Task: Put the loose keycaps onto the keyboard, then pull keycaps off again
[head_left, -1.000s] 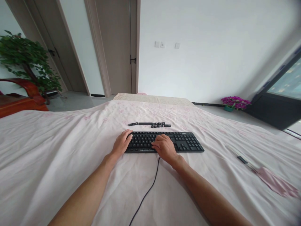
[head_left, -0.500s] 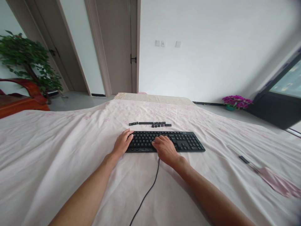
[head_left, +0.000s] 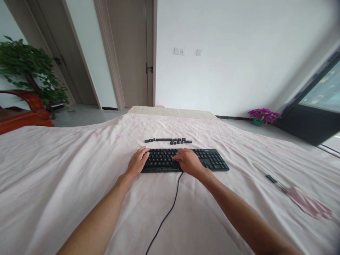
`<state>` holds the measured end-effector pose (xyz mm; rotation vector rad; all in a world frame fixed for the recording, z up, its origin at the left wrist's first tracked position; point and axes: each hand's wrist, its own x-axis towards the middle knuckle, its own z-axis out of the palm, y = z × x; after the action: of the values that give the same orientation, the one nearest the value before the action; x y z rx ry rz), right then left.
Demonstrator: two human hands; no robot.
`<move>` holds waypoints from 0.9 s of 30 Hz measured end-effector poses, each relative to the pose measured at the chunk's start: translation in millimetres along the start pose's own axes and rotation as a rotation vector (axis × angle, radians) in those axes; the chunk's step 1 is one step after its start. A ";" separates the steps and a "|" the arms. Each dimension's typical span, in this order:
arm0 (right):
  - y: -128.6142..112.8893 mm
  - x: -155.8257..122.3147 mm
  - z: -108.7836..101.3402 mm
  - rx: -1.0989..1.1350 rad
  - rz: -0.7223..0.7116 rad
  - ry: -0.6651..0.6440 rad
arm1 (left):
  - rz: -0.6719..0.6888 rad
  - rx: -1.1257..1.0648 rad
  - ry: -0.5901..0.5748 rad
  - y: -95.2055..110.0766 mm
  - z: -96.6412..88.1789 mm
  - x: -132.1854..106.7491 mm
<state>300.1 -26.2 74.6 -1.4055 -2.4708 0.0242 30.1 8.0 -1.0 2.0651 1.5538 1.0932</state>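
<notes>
The keyboard (head_left: pixel 162 160) is black, long and flat. It lies on the pale pink sheet (head_left: pixel 79 159), in the middle of the scene, with its long side running left to right. Its keys face up. The number keys are at its right end. The left hand (head_left: pixel 136 163) touches its left end, and the right hand (head_left: pixel 190 163) lies on the keys in the middle.

A thin black cable (head_left: pixel 170 209) comes out from the near edge and curves toward the near side.

Just beyond the far edge lies a short row of loose black keys (head_left: pixel 180 141). One of them is a long bar. They do not touch the keyboard.
</notes>
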 end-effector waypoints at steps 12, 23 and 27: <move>44.6 62.1 21.1 -0.135 0.318 0.085 | 0.005 0.022 0.012 -0.3 0.9 1.3; 40.7 106.1 27.1 -0.333 0.208 -0.013 | 0.006 0.008 0.021 2.1 -1.8 0.4; 39.4 109.7 29.5 -0.327 0.193 -0.033 | 0.007 -0.004 0.029 0.8 -0.1 0.9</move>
<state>272.8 90.7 67.3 -1.7840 -2.4367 -0.3315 30.6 8.5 -0.1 2.0618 1.5578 1.1325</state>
